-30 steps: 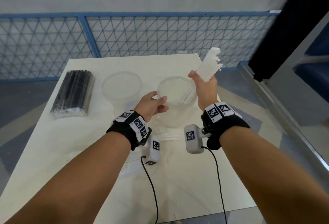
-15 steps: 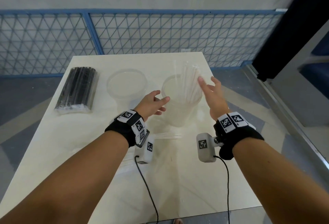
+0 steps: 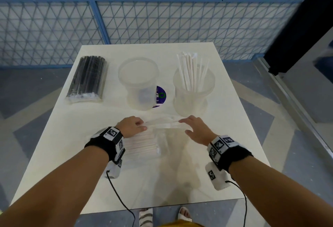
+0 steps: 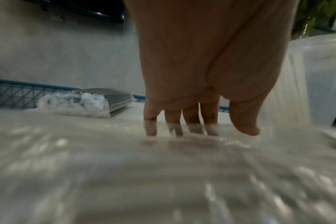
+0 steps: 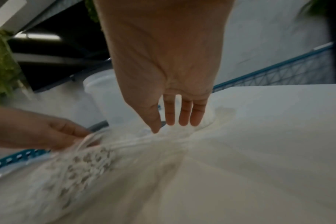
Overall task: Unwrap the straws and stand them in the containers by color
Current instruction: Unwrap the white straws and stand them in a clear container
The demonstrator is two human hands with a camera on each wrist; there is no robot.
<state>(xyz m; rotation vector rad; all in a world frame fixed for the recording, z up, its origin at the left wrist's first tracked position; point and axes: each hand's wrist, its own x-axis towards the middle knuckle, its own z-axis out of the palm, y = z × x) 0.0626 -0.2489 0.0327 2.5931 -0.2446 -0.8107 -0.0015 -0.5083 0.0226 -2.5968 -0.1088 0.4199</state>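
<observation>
White straws (image 3: 192,71) stand in the right clear container (image 3: 194,100). The middle clear container (image 3: 138,82) holds no straws. A sealed pack of black straws (image 3: 87,79) lies at the far left, also visible as the black straw pack (image 4: 82,104). An opened clear wrapper (image 3: 144,145) with more white straws (image 5: 82,166) lies near me. My left hand (image 3: 133,125) pinches the wrapper's far edge, fingertips (image 4: 173,128) behind the plastic. My right hand (image 3: 194,129) reaches the same edge with straight fingers (image 5: 184,115) touching the film.
A purple round sticker (image 3: 161,97) lies on the white table (image 3: 234,127) between the two containers. A blue mesh fence (image 3: 162,23) runs behind the table. Wrist camera cables hang over the near edge, above two sandalled feet.
A second ago my right hand held a bunch of white straws over the right container while the left steadied it. The straws now stand inside, and both hands have dropped to the wrapper.
</observation>
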